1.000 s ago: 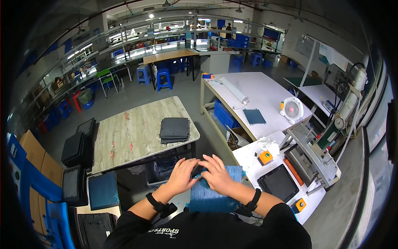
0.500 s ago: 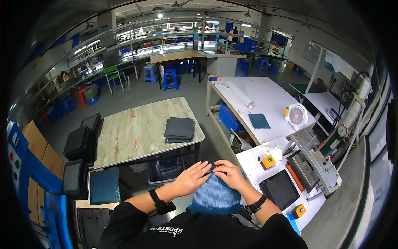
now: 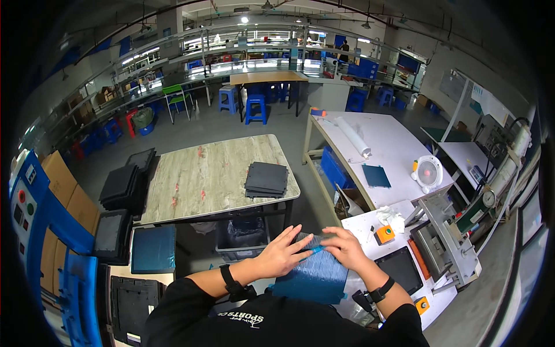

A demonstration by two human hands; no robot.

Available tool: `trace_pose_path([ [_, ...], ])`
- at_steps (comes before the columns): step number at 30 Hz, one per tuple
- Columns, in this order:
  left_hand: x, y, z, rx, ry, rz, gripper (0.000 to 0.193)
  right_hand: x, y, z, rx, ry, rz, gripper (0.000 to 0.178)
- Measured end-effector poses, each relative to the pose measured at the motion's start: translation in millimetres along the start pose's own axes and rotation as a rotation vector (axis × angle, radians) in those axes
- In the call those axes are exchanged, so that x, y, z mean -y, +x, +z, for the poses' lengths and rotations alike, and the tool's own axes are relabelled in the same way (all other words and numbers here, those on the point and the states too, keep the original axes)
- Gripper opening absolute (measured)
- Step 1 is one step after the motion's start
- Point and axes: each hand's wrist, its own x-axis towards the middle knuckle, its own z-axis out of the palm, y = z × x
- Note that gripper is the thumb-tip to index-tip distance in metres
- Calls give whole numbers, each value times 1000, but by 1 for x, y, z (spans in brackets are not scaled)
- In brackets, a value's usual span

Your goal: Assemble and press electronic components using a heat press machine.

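The left hand (image 3: 281, 254) lies flat, palm down, on the upper left part of a blue ribbed panel (image 3: 315, 272), its fingers spread and pointing to the right and a little away from the body. The right hand (image 3: 346, 248) rests on the panel's upper right edge, fingers bent and pointing left toward the other hand, with their tips pressed around a small bright blue strip (image 3: 315, 250) at the panel's top edge; whether they pinch it or only press on it cannot be told. Both wrists wear dark bands, and the forearms come in from below out of dark sleeves.

The panel is a flat, roughly square sheet, dull blue, with fine ridges running across its face. It sits just in front of the person's chest, tilted, its top edge leaning away from the body; its long axis is hard to tell.

Just right of the panel stands a white workbench (image 3: 370, 222) carrying an orange box (image 3: 384, 234), a crumpled white cloth (image 3: 391, 218) and a dark tray (image 3: 399, 269). Beyond the hands is a wood-grain table (image 3: 214, 173) bearing a stack of dark plates (image 3: 266, 179). A grey bin (image 3: 243, 237) stands under that table.
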Motion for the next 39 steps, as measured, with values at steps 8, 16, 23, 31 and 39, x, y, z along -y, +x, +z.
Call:
trace_pose_path([
  [8, 4, 1, 4, 60, -225, -118, 44, 34, -16, 0, -59, -463, -330, 12],
  [16, 2, -5, 19, 93, -160, -52, 35, 10, -21, -16, -103, -382, -218, 27],
  [23, -1, 7, 11, 188, -369, -84, 29, 3, -30, -32, -46, -323, -216, 26],
  [31, 12, 4, 11, 253, -449, -134, 23, 23, -43, -35, 68, -630, -280, 31],
  [39, -1, 6, 1, 233, -436, -158, 19, 13, -49, -50, -80, -415, -52, 38],
])
